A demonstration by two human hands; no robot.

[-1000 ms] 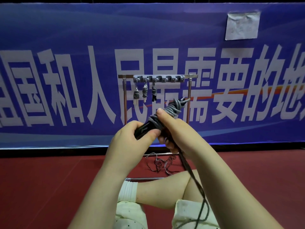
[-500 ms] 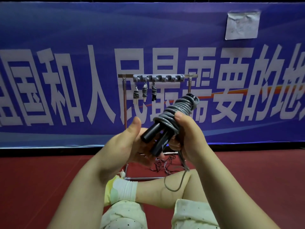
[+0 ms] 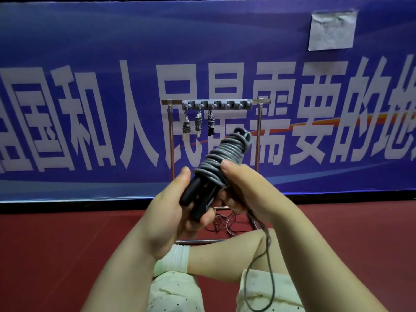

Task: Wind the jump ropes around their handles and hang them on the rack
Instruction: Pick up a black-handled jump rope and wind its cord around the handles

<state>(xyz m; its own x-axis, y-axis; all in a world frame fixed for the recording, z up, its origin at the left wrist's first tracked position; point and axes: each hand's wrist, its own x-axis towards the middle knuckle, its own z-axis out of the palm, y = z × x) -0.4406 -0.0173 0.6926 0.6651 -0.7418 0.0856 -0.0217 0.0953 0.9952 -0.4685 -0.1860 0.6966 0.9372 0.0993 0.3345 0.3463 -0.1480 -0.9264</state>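
Jump ropes (image 3: 197, 126): three hung, one (image 3: 221, 157) held

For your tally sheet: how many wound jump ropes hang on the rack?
3, all at the left end of the rack: leftmost, middle, right, black-handled. None seems hidden.

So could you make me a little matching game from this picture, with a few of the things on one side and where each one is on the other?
Things:
1. black handles
2. grey rope coils
3. three wound jump ropes
4. white paper sheet

Places:
A. stuck on the blue banner, upper right
B. hanging from the rack, at its left end
C. gripped in the left hand
D. wrapped round the upper part of the handles, under the right hand's thumb

Pairs: 1-C, 2-D, 3-B, 4-A
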